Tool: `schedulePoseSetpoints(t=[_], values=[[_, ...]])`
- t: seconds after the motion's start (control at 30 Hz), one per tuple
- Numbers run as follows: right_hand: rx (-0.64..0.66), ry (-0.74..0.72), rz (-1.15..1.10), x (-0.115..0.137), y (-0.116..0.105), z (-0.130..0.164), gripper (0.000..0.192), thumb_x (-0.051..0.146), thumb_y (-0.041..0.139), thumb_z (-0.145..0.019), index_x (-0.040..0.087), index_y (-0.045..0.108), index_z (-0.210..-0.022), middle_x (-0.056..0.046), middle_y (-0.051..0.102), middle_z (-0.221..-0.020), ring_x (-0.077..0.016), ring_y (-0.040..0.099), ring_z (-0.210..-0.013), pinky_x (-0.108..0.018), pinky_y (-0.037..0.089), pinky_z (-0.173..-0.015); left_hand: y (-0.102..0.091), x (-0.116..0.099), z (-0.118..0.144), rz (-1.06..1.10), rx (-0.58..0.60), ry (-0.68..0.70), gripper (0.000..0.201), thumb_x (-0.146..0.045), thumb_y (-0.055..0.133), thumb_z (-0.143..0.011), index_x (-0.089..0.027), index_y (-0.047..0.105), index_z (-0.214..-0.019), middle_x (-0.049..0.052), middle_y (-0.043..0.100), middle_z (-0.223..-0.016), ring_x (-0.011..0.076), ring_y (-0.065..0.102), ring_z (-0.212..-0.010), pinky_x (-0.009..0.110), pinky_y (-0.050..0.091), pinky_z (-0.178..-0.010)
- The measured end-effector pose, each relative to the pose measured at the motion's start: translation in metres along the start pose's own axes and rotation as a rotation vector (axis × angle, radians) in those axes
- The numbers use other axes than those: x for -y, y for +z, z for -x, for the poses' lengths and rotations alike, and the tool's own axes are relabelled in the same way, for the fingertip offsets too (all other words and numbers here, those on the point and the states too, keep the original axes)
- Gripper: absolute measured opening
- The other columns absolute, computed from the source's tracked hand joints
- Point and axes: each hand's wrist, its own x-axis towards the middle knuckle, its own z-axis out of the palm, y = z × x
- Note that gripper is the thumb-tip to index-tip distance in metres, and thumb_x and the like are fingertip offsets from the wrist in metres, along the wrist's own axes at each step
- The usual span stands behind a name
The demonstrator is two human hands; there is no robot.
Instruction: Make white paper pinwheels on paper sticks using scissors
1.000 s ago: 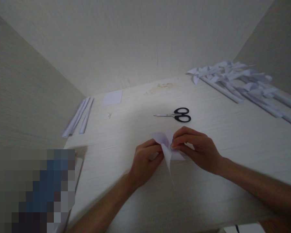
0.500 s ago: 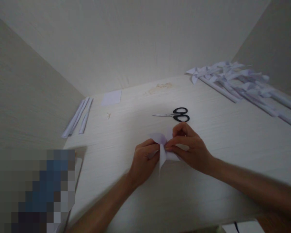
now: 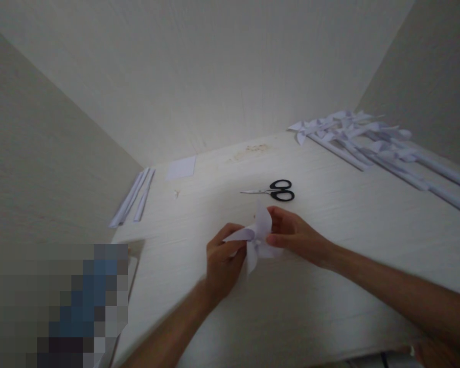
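Note:
A white paper pinwheel [image 3: 263,223] with curled blades is held up in front of me over the table. My left hand [image 3: 223,258] is closed on its left side, the fingers partly hidden behind the blades. On the other side, my right hand [image 3: 293,232] has its thumb and fingers closed around a blade edge. Black-handled scissors [image 3: 273,191] lie just beyond the pinwheel, blades pointing left.
Several finished paper pinwheels on paper sticks [image 3: 337,153] are piled at the back right. Rolled paper sticks [image 3: 132,199] lie at the left, with a square paper sheet [image 3: 182,167] behind them. A small scrap [image 3: 177,193] is nearby. Walls enclose the white table [image 3: 191,214].
My right hand has shifted from pinching the pinwheel's centre to its right blade. The pinwheel's blades now face me more openly. The view has tilted slightly.

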Motion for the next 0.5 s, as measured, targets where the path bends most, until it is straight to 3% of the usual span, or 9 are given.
schedulePoseSetpoints(t=[0.1, 0.3, 0.5], values=[[0.091, 0.098, -0.069, 0.000, 0.005, 0.001, 0.031, 0.025, 0.073, -0.057, 0.016, 0.055, -0.080, 0.001, 0.062, -0.072, -0.0111, 0.059, -0.068, -0.027, 0.046, -0.067, 0.000, 0.000, 0.000, -0.058, 0.007, 0.031, 0.020, -0.006, 0.052, -0.073, -0.017, 0.065, -0.064, 0.005, 0.061, -0.072, 0.0098, 0.057, -0.062, 0.018, 0.045, -0.051], [-0.007, 0.139, -0.078, -0.002, 0.006, 0.003, 0.021, 0.018, 0.074, -0.055, 0.015, 0.060, -0.070, 0.003, 0.064, -0.065, -0.0093, 0.058, -0.059, -0.023, 0.046, -0.060, -0.001, -0.003, 0.001, -0.121, 0.043, 0.096, 0.018, -0.012, 0.051, -0.076, -0.015, 0.065, -0.064, 0.006, 0.060, -0.066, 0.0110, 0.057, -0.060, 0.019, 0.046, -0.050], [-0.047, 0.128, -0.063, -0.004, 0.004, 0.007, 0.020, 0.022, 0.076, -0.053, 0.016, 0.063, -0.067, 0.000, 0.066, -0.064, -0.0116, 0.058, -0.056, -0.025, 0.046, -0.057, -0.007, -0.012, -0.003, -0.110, -0.030, 0.094, 0.009, -0.020, 0.060, -0.071, -0.015, 0.064, -0.065, 0.005, 0.063, -0.062, 0.0116, 0.058, -0.057, 0.021, 0.048, -0.051]])
